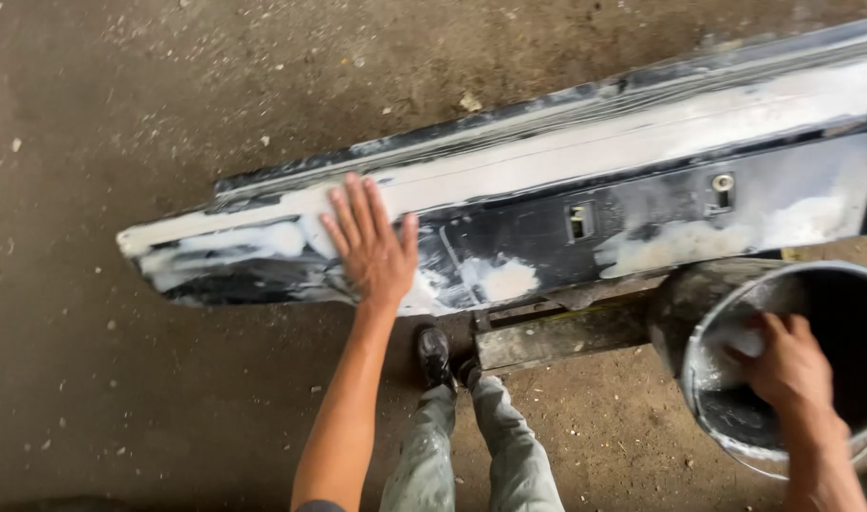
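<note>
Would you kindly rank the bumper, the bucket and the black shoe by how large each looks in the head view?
1. Bumper, by far the largest, spanning most of the picture.
2. Bucket, partly cut off at the right edge, yet clearly second.
3. Black shoe, smallest; it sits lower, farther from the camera, so its look may understate it.

A car-body repair workshop: a black bumper (547,199) smeared with white filler lies over a dusty, littered concrete floor (120,379), beside a paste-caked bucket (708,398).

I count one black car bumper (547,190), one metal bucket (727,313), two hands, and two shoes.
</note>
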